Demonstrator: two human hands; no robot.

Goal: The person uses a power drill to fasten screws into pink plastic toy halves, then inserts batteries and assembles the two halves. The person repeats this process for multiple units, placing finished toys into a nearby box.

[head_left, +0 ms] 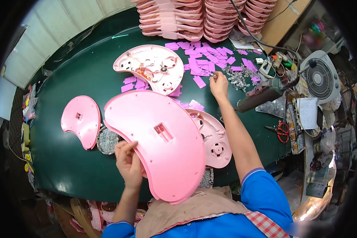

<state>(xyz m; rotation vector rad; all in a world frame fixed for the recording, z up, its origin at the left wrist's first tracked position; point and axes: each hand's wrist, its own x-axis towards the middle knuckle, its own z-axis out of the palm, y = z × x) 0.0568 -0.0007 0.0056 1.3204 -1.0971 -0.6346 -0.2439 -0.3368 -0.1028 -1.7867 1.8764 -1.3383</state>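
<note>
My left hand (129, 160) grips the near left edge of a large glossy pink crescent-shaped plastic shell (162, 158). That shell is held up over the table's near side, its outer face upward, with a rectangular recess and several small holes. Farther right, my right hand (219, 85) is pinched closed beside a heap of small shiny metal pieces (238, 78); what its fingertips hold is too small to name. Purple flat plastic pieces (200, 59) lie scattered around it. Another pink shell (217, 148), inner side up, is partly hidden under the held one.
An open shell with wires (150, 65) and a smaller pink shell (81, 119) lie on the green table (55, 166). A round tin of tiny parts (107, 141) sits near my left hand. Stacked pink shells (170, 20), red-handled scissors (282, 132), a dark tool (260, 97) and a fan (321, 77) stand around.
</note>
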